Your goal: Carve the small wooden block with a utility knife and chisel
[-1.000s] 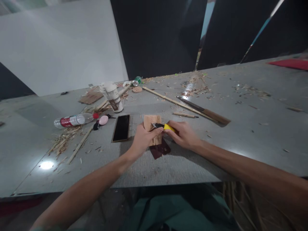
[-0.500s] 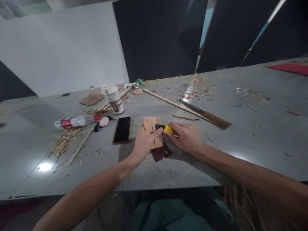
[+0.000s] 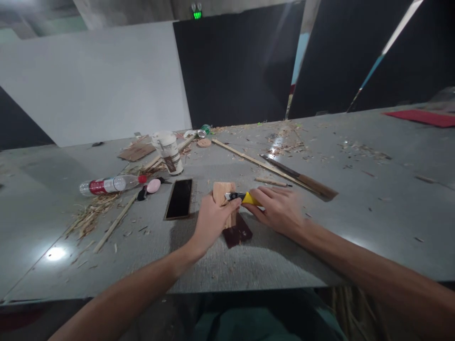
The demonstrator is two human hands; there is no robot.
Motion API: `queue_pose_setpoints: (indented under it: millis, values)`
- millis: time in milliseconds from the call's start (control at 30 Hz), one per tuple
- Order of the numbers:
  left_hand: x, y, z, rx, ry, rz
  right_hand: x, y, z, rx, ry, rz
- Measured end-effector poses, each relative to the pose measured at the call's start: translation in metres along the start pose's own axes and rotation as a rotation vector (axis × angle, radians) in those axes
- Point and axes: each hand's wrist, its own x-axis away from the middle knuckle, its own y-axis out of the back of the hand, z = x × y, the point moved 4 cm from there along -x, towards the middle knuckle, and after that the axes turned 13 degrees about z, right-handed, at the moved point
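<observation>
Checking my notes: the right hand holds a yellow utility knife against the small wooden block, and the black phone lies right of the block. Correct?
Not quite. In the head view the black phone lies left of the small wooden block; the right hand does hold the yellow utility knife against it.

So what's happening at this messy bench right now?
A person sits at a grey table strewn with shavings. Their left hand steadies a small wooden block that rests on a dark sheet of sandpaper, while their right hand holds a yellow utility knife with its tip against the block. Beside them lie a dark phone, a toppled water bottle, a paper cup and a big wooden-handled knife.
</observation>
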Motion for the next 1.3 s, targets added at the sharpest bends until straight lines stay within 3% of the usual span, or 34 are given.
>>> queue_pose_setpoints:
  millis: [333,567,867,1300]
  values:
    - [-0.005,0.007,-0.008,-0.08,0.004,0.085,-0.001,0.005,-0.009,0.034,0.052,0.042]
    - [-0.008,0.005,0.008,0.036,0.124,0.311,-0.004,-0.001,-0.024,-0.056,0.136,0.148]
    - [-0.003,-0.002,0.001,0.288,0.106,0.24,-0.001,0.008,-0.009,-0.056,-0.01,0.07]
    - [-0.002,-0.003,0.008,0.372,0.107,0.098,0.002,-0.015,0.001,-0.187,-0.116,0.039]
